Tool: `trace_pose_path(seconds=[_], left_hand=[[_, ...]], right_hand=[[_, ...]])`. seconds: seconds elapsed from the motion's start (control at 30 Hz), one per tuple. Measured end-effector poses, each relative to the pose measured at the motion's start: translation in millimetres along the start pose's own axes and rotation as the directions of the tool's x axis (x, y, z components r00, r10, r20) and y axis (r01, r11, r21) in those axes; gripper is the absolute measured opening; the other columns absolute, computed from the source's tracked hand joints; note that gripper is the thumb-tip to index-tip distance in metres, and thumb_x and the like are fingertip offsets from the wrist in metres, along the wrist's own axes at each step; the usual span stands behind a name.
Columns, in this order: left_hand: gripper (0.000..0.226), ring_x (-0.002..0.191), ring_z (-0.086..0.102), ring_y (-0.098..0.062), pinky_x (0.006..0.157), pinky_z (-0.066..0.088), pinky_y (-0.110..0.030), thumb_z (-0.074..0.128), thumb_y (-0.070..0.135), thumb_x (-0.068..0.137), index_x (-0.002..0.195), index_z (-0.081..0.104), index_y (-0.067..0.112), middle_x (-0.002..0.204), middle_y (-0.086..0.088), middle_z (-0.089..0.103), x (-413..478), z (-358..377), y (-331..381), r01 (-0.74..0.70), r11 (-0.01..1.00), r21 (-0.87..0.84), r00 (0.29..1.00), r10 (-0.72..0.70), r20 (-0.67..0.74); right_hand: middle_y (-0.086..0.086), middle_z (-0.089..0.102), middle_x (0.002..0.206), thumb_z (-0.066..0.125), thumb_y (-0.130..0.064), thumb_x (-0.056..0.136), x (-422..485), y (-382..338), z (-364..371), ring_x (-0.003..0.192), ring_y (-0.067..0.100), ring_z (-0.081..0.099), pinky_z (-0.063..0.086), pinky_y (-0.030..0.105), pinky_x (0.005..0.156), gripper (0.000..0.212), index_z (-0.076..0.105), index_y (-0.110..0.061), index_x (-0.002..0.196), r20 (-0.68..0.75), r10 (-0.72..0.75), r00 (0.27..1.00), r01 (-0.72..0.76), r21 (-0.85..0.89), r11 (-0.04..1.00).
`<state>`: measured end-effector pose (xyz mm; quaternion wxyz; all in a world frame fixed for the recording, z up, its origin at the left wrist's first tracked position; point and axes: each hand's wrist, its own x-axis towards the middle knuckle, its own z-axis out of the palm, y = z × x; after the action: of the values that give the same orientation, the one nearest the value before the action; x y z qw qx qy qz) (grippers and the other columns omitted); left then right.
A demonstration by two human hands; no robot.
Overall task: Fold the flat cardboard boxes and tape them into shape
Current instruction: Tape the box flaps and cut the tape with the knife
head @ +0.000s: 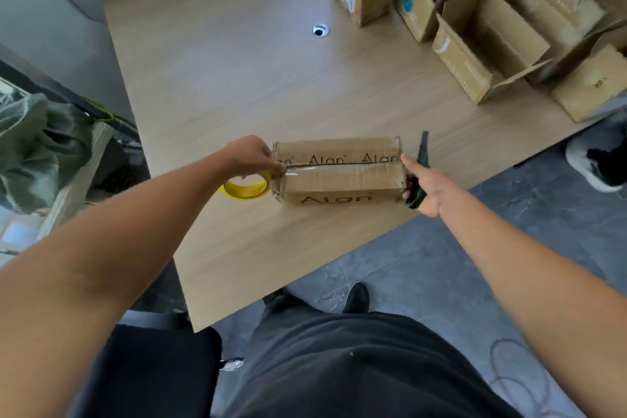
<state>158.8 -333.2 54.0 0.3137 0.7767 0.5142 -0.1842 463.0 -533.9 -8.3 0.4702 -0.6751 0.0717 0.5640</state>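
The cardboard box (pixel 339 173) lies near the surface's (pixel 237 78) 6 o'clock edge. The left hand (pixel 252 156) holds the tape roll (pixel 246 188), pinching its strip at the box's 9 o'clock end. The right hand (pixel 427 187) grips what looks like a cutter (pixel 422 153) at 3 o'clock. If the strip goes slack, it could wrinkle off the seam. There is free room toward 12, while open boxes (pixel 475 27) crowd 1 o'clock.

A small brown cardboard box (pixel 339 176) lies closed near the front edge of the worktop (pixel 237 78), with black lettering on its top and front. Clear tape (pixel 294 172) covers the left part of its centre seam, running off a yellow tape roll (pixel 246 189) held just beside that end. A dark green tool (pixel 423 149) pokes up at the right end. More boxes (pixel 475 30), folded with flaps open, cluster at the far right.
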Motion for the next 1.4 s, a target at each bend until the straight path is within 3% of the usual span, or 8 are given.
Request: trace_pose_path(seconds=[0.2, 0.37, 0.5, 0.7, 0.87, 0.97, 1.07, 1.4], left_hand=[[0.046, 0.061, 0.049, -0.025, 0.059, 0.037, -0.031, 0.075, 0.048, 0.083, 0.077, 0.072, 0.002, 0.063, -0.008, 0.053, -9.9, 27.3, 3.3, 0.066, 0.994, -0.087, 0.992, -0.075, -0.103], [0.043, 0.064, 0.055, -0.024, 0.057, 0.039, -0.03, 0.074, 0.049, 0.079, 0.064, 0.066, 0.01, 0.06, -0.005, 0.057, -13.0, 37.6, 7.5, 0.065, 0.992, -0.107, 0.986, -0.08, -0.147], [0.037, 0.065, 0.057, -0.02, 0.054, 0.037, -0.026, 0.074, 0.048, 0.081, 0.059, 0.064, 0.019, 0.056, 0.005, 0.056, -18.1, 36.8, 7.6, 0.026, 0.99, -0.141, 0.983, -0.051, -0.179], [0.027, 0.087, 0.064, -0.022, 0.069, 0.043, -0.03, 0.061, 0.045, 0.095, 0.074, 0.063, 0.027, 0.079, 0.007, 0.067, -24.6, 42.7, -9.3, -0.145, 0.972, -0.186, 0.974, 0.106, -0.202], [0.021, 0.106, 0.064, -0.03, 0.086, 0.049, -0.036, 0.052, 0.043, 0.099, 0.114, 0.059, 0.029, 0.115, -0.004, 0.071, -33.7, 53.6, -22.1, -0.277, 0.96, -0.051, 0.947, 0.263, -0.186], [0.05, 0.092, 0.069, -0.029, 0.084, 0.055, -0.041, 0.061, 0.041, 0.096, 0.139, 0.038, 0.03, 0.115, -0.001, 0.073, -39.0, 56.1, -32.4, -0.281, 0.925, -0.257, 0.953, 0.235, -0.193], [0.041, 0.059, 0.065, -0.019, 0.065, 0.058, -0.043, 0.07, 0.033, 0.093, 0.125, 0.048, 0.019, 0.097, -0.001, 0.074, -38.1, 50.2, -53.7, -0.207, 0.762, -0.614, 0.977, 0.131, -0.167], [0.021, 0.094, 0.059, -0.014, 0.08, 0.044, -0.028, 0.066, 0.045, 0.089, 0.107, 0.074, 0.037, 0.105, 0.009, 0.066, -17.2, 51.5, -62.6, -0.222, 0.949, -0.223, 0.974, 0.205, -0.098]], right_hand=[[0.005, 0.054, 0.091, 0.075, -0.052, 0.087, -8.7, -28.9, 11.0, 0.067, 0.018, 0.048, 0.04, 0.028, 0.048, 0.051, 0.055, -0.01, 0.108, -0.108, -0.114, 0.988, 0.084, -0.255, 0.963], [-0.004, 0.056, 0.086, 0.06, -0.038, 0.1, -69.1, -27.3, 50.1, 0.069, 0.008, 0.058, 0.039, 0.011, 0.044, 0.029, 0.046, -0.014, 0.105, 0.063, -0.715, 0.697, 0.565, -0.661, 0.493], [0.001, 0.057, 0.079, 0.053, -0.039, 0.103, -101.7, 9.3, 121.1, 0.066, 0.01, 0.057, 0.042, 0.024, 0.054, 0.029, 0.056, -0.011, 0.095, 0.452, -0.528, 0.719, 0.658, -0.688, 0.306], [0.011, 0.045, 0.138, 0.041, -0.045, 0.106, -86.7, 48.9, 154.1, 0.133, 0.03, 0.039, 0.028, 0.051, 0.118, 0.05, 0.056, -0.001, 0.124, 0.443, -0.446, 0.778, 0.557, -0.814, 0.162], [0.001, 0.028, 0.151, 0.041, -0.047, 0.105, -77.6, 64.4, 151.7, 0.145, 0.032, 0.022, 0.023, 0.05, 0.122, 0.053, 0.064, 0.0, 0.112, 0.436, -0.403, 0.805, 0.514, -0.852, 0.104], [0.0, 0.023, 0.153, 0.039, -0.049, 0.105, -79.4, 62.9, 158.5, 0.147, 0.026, 0.017, 0.012, 0.051, 0.124, 0.048, 0.068, -0.012, 0.094, 0.417, -0.369, 0.831, 0.487, -0.866, 0.118], [-0.003, 0.02, 0.153, 0.039, -0.05, 0.104, -80.6, 60.7, 161.9, 0.149, 0.024, 0.009, 0.004, 0.052, 0.125, 0.051, 0.062, -0.021, 0.069, 0.393, -0.308, 0.867, 0.452, -0.879, 0.15], [-0.013, 0.016, 0.154, 0.041, -0.053, 0.102, -85.1, 58.2, 162.9, 0.153, 0.032, -0.005, 0.007, 0.055, 0.123, 0.059, 0.064, -0.012, 0.067, 0.381, -0.246, 0.891, 0.422, -0.895, 0.146]])
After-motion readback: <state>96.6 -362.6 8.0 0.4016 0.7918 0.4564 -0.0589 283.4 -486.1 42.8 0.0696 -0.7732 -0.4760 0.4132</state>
